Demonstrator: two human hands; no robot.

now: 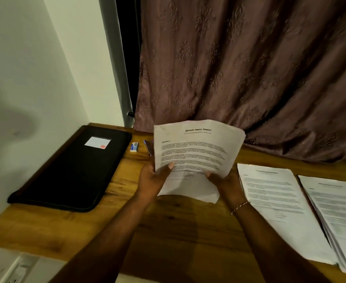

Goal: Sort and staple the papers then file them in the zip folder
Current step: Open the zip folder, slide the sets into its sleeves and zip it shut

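Sheets headed "Sample Health Report" are up off the worktop, with both hands on the bottom edge. The left hand has its thumb on the front and its fingers behind, pinching the lower-left corner. The right hand grips the lower-right edge, its fingers mostly hidden by the paper.

This is likely the squaring-up step before stapling. To do it well, tap the bottom edge on the worktop until the sides line up, and flatten the curling top corners. Check that each page belongs to this report and not to the middle pile or the right pile lying flat nearby.

The stapler, probably that blue thing, is half hidden behind the sheets, beside a staple box. Keep one hand pinching the corner while reaching for it. The zip folder lies flat at the left by the wall and looks closed, so filing has not yet begun.
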